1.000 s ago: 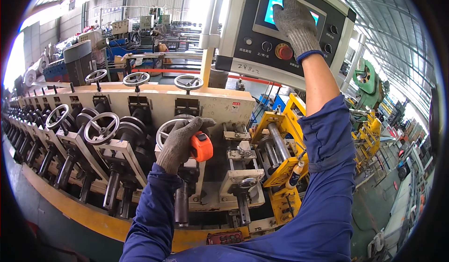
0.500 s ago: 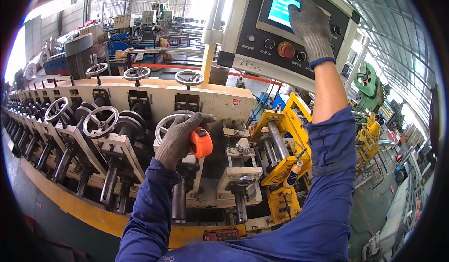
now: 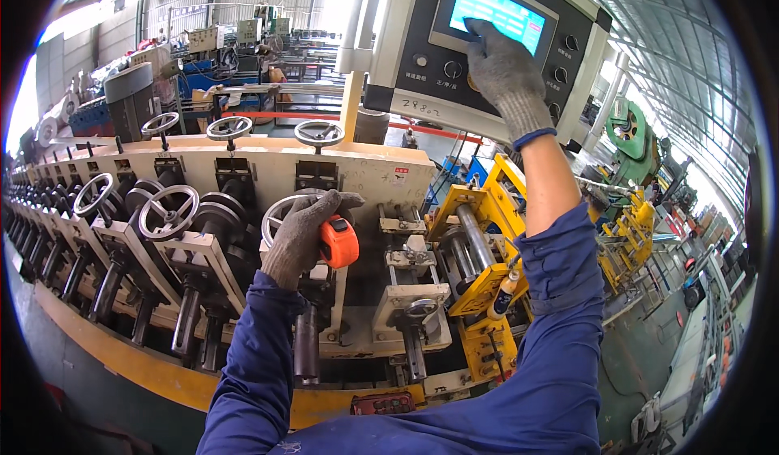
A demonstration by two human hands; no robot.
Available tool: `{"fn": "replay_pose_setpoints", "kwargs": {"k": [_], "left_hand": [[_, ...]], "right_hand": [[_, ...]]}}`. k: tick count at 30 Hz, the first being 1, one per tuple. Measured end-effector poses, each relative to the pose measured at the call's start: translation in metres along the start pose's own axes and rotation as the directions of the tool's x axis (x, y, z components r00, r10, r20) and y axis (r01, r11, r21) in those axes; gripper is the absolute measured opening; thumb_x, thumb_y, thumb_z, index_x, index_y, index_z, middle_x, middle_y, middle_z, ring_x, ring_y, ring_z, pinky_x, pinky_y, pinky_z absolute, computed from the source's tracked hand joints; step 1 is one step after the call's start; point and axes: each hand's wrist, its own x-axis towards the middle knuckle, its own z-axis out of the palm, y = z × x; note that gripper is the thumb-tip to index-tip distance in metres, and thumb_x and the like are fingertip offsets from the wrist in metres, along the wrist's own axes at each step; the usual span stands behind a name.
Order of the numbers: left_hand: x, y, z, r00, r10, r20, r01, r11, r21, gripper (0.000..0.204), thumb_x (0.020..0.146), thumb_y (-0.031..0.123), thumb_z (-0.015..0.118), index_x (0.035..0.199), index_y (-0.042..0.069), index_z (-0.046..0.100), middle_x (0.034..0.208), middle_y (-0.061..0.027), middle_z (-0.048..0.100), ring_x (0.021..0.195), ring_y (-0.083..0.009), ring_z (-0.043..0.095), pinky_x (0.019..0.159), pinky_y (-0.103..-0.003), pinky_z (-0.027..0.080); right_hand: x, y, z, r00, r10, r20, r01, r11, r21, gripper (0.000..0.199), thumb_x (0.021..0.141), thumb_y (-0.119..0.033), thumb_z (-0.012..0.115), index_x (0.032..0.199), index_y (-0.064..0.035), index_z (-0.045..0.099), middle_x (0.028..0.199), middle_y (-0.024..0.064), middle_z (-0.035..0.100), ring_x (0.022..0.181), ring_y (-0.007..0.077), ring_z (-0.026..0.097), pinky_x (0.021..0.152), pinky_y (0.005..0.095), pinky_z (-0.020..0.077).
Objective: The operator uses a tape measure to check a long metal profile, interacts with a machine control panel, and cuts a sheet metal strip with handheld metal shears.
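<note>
My left hand, in a grey knit glove, grips an orange tape measure and rests on a handwheel of the roll forming machine. My right hand, also gloved, is raised to the control panel; its fingertips touch the lower left part of the lit blue screen. Round knobs and buttons sit on the dark panel face beside and below that hand. Both forearms wear blue sleeves.
A long row of roller stands with grey handwheels runs off to the left along a yellow base. Yellow guide fixtures sit at the machine's right end. A green press and more machinery stand behind.
My right hand has shifted left and down across the panel onto the screen's lower left. The left hand keeps hold of the tape measure on the handwheel.
</note>
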Motion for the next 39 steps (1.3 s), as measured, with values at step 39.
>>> {"fn": "replay_pose_setpoints", "kwargs": {"k": [39], "left_hand": [[0.004, -0.003, -0.008, 0.998, -0.014, 0.065, 0.015, 1.000, -0.021, 0.030, 0.104, 0.028, 0.065, 0.116, 0.000, 0.070, 0.105, -0.0093, 0.075, 0.076, -0.0131, 0.069, 0.063, -0.029, 0.059]], "right_hand": [[0.054, 0.125, -0.067, 0.899, 0.362, -0.247, -0.421, 0.869, -0.259, 0.050, 0.100, -0.054, 0.050, 0.126, -0.0152, 0.069, 0.127, 0.0164, 0.071, 0.119, 0.0375, 0.067, 0.101, 0.0470, 0.0522]]}}
